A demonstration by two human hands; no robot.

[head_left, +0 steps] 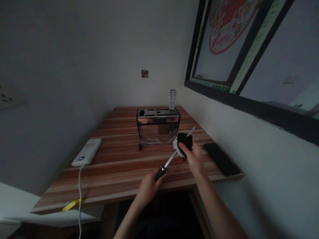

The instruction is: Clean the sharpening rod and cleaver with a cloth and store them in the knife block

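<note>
My left hand [149, 186] is closed around the black handle of a sharpening steel [170, 158], which slants up and away to the right. My right hand [195, 156] grips a black cloth [184, 140] with a crumpled whitish part on its left side. The cloth wraps across the rod's upper half, and the rod's tip sticks out beyond it. Behind my hands stands a knife block [158, 127] with a slotted metal top and see-through front, its slots facing up. A narrow upright object in shiny wrap [172, 99] is at its back right corner.
A white power bank [87, 152] lies at the left of the wood-grain table [119, 161], with a white cable [79, 189] hanging over the front edge. Nearby is a yellow strip [71, 204]. A black phone [221, 159] lies at the right edge, beside the wall and framed window [249, 63].
</note>
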